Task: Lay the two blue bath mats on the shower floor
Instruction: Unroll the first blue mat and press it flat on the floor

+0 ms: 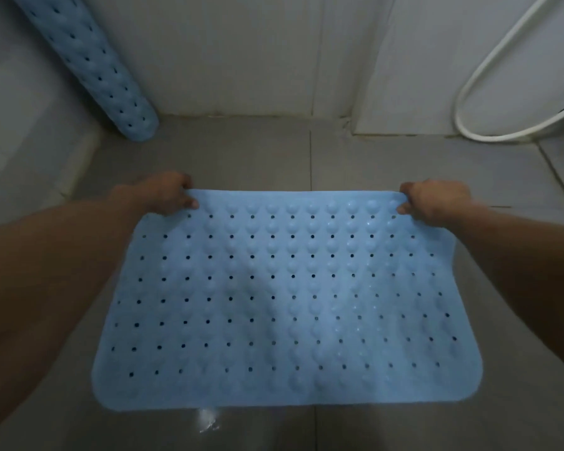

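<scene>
Laying first mat [287, 297] | my left hand [166, 193] and right hand [437, 201] pinch far corners | I'd lower evenly onto the floor [388, 164], smoothing flat.

Two blue bath mats: one flat bath mat [287, 304], one rolled bath mat [88, 66] leaning in the corner. Two hands: left hand [166, 195], right hand [435, 203]. One white shower hose [476, 89].

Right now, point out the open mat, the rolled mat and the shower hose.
open mat [287, 297], head view, middle of its bumpy top.
rolled mat [88, 63], head view, mid-length of the roll leaning in the corner.
shower hose [489, 65], head view, left side of its loop.
</scene>
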The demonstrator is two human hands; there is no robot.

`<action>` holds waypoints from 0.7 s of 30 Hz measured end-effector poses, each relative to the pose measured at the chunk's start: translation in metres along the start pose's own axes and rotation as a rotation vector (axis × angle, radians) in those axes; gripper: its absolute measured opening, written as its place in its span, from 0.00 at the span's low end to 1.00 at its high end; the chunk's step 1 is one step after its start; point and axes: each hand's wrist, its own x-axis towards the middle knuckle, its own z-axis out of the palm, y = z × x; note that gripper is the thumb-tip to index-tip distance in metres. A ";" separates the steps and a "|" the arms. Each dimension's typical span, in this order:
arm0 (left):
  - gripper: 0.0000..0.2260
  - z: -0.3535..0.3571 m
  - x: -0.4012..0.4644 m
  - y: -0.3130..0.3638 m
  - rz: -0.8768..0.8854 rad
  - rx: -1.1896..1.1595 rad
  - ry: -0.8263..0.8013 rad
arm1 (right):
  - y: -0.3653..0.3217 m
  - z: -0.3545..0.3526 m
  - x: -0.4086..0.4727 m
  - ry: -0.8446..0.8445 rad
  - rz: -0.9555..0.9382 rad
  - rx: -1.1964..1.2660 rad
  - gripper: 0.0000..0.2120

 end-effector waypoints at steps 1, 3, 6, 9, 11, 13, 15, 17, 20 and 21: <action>0.14 0.009 0.015 -0.003 0.010 -0.071 0.000 | 0.001 0.009 0.011 -0.008 0.008 -0.004 0.19; 0.11 0.029 0.037 -0.007 0.034 -0.156 0.056 | 0.003 0.023 0.033 -0.008 0.025 -0.016 0.20; 0.08 0.052 0.068 -0.007 0.076 -0.182 0.170 | 0.007 0.039 0.058 -0.045 0.058 -0.028 0.21; 0.07 0.060 0.092 -0.004 0.077 -0.117 0.224 | 0.011 0.044 0.073 -0.043 0.071 -0.033 0.23; 0.07 0.061 0.104 -0.003 0.048 -0.079 0.249 | 0.014 0.041 0.080 -0.029 0.070 -0.029 0.22; 0.09 0.061 0.112 0.001 0.016 -0.015 0.301 | 0.015 0.038 0.084 -0.005 0.078 -0.028 0.22; 0.10 0.058 0.118 0.005 -0.039 0.040 0.363 | 0.017 0.035 0.088 0.013 0.099 -0.024 0.21; 0.09 0.059 0.123 0.005 -0.116 0.022 0.400 | 0.016 0.036 0.091 0.021 0.121 -0.029 0.20; 0.08 0.071 0.127 0.005 -0.156 -0.067 0.398 | 0.015 0.045 0.095 0.084 0.159 -0.055 0.20; 0.08 0.076 0.127 0.004 -0.150 -0.145 0.407 | 0.015 0.048 0.096 0.112 0.175 -0.054 0.21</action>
